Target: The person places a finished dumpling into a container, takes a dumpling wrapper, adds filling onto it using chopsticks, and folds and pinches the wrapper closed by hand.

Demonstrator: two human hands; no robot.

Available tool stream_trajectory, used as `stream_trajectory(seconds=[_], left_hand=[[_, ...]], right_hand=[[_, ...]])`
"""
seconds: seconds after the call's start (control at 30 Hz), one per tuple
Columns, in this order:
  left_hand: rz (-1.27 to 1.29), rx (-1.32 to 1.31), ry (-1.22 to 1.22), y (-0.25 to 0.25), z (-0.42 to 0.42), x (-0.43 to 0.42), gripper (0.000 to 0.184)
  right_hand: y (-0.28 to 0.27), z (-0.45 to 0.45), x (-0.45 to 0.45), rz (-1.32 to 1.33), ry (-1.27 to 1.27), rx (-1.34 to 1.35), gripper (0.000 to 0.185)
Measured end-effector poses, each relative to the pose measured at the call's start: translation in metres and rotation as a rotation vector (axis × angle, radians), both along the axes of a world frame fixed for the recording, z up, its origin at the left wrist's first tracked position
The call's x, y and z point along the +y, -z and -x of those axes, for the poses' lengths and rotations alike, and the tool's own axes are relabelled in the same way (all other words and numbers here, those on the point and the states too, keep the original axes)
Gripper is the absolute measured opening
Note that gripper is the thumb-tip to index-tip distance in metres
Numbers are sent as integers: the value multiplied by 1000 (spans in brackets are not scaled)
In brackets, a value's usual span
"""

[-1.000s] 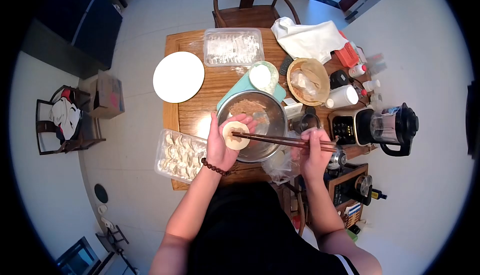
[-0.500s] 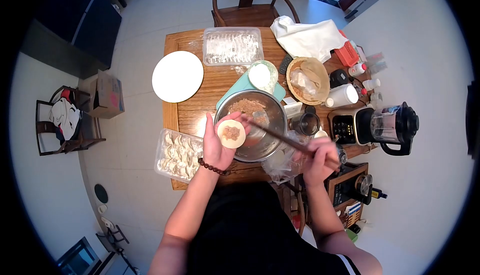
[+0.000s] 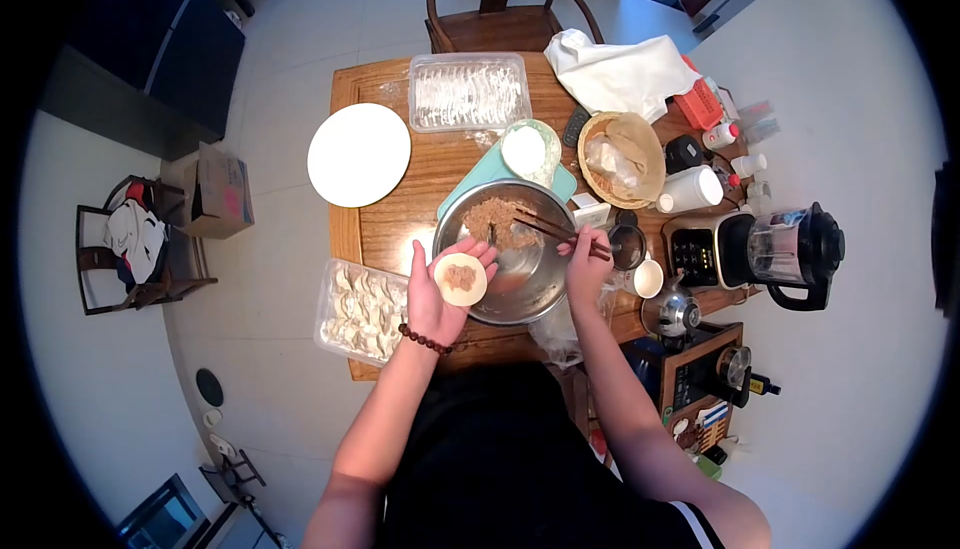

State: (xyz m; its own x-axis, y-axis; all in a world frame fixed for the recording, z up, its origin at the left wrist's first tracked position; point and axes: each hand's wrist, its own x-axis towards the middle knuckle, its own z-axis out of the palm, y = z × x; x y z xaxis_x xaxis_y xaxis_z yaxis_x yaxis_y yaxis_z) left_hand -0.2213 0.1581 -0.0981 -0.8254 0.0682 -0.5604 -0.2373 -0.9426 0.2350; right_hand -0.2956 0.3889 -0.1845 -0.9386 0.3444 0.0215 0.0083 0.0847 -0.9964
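Observation:
A round dumpling wrapper point(image 3: 472, 295) lies on the upturned palm of my left hand point(image 3: 430, 299), with a lump of meat filling point(image 3: 460, 276) at its centre. That hand's fingers extend beneath it, over the near left rim of a steel mixing bowl point(image 3: 538, 289). My right hand point(image 3: 588, 271), at the bowl's right side, grips a pair of dark chopsticks point(image 3: 558, 230). Their tips reach into the minced filling point(image 3: 490, 215) in the bowl. Folded dumplings point(image 3: 365, 314) sit in a clear plastic tray point(image 3: 325, 321) left of my left hand.
Beyond the bowl are a teal scale point(image 3: 470, 184), a bowl of flour point(image 3: 525, 152) and another floury tray point(image 3: 468, 129). A white plate point(image 3: 360, 154) lies far left. A basket point(image 3: 655, 164), a white cup point(image 3: 648, 277), a kettle point(image 3: 668, 314) and a blender point(image 3: 785, 249) stand right.
My right hand has moved left and forward, taking the chopstick tips from near the wrapper to the filling in the bowl. The left hand has stayed nearly in place.

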Motion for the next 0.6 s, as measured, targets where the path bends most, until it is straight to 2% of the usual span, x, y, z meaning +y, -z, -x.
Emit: stream_trajectory(seconds=[0.17, 0.23, 0.37, 0.6], left_hand=[[-14, -24, 11, 0, -1, 0, 86], [-20, -21, 12, 1, -1, 1, 86], [-31, -22, 25, 5, 1, 5, 85], [-39, -22, 21, 6, 2, 6, 84]], right_hand=[[10, -3, 8, -5, 34, 31, 25], [8, -5, 13, -96, 7, 57, 23], [15, -5, 14, -113, -38, 31, 23], [24, -5, 11, -6, 20, 38, 24]])
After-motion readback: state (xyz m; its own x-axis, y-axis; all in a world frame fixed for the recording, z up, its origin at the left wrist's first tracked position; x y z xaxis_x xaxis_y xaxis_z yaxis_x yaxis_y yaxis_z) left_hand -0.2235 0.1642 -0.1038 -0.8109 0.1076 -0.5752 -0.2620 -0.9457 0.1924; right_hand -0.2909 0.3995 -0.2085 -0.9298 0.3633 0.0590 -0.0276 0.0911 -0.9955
